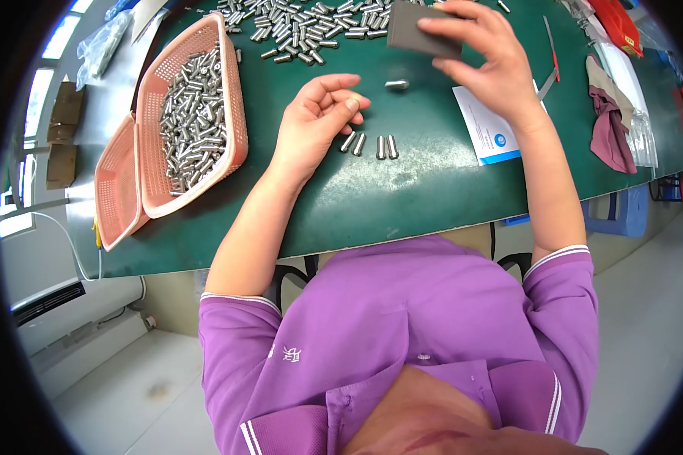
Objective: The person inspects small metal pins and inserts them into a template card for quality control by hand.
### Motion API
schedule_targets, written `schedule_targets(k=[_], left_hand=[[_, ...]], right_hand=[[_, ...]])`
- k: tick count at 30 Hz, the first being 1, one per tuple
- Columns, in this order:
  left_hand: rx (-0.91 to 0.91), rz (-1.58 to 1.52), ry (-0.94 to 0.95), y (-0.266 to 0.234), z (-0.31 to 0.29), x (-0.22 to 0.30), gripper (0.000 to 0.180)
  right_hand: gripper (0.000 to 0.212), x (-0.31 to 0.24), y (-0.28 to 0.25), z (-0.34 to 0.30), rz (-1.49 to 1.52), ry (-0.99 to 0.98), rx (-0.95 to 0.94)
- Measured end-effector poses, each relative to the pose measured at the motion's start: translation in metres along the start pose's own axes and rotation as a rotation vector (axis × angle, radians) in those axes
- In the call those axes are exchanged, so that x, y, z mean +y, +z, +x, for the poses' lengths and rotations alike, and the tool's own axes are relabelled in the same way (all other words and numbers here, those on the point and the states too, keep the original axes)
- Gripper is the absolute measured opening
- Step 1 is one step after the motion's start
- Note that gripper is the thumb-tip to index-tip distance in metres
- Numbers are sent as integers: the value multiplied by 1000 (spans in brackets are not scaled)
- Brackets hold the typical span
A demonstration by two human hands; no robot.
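My right hand [497, 57] grips a dark grey rectangular block [421, 30] between its fingers and thumb, above the far part of the green table. Between my two hands, a single metal pin [396, 85] looks slightly blurred on or just over the table. My left hand [319, 114] is closed, its fingers curled and its thumb pressed toward them; whatever they may hold is hidden. Just by that hand lie two short metal pins [353, 143], partly near its fingertips. Beside these, another pair of metal pins [386, 147] lies side by side.
A pink perforated basket [237, 114] full of metal pins stands on the left, a smaller pink basket [118, 182] next to it. Loose pins [300, 30] are heaped at the far edge. To the right are a white-and-blue paper [482, 125], tweezers-like metal strip [548, 83] and maroon cloth [611, 125].
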State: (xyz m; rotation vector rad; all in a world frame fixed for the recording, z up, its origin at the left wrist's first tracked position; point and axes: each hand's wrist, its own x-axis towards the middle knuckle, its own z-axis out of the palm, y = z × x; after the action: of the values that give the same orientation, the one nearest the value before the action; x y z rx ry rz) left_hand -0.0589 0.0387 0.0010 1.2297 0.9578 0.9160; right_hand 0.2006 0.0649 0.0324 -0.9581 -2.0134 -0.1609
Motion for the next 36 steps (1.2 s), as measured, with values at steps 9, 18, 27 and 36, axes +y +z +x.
schedule_targets(k=[9,18,27,36], left_hand=[[1,902,108,-9,-10,21,31],[-245,892,115,-2,-23,33,44],[-238,894,173,5,-24,27,43],[-246,891,176,5,-21,28,36]], right_hand=[[45,24,-2,-13,-169,695,-117],[32,16,4,-4,-326,319,-48],[23,15,-1,-1,-509,430,-106],[8,38,7,-15,-697,476,-218]])
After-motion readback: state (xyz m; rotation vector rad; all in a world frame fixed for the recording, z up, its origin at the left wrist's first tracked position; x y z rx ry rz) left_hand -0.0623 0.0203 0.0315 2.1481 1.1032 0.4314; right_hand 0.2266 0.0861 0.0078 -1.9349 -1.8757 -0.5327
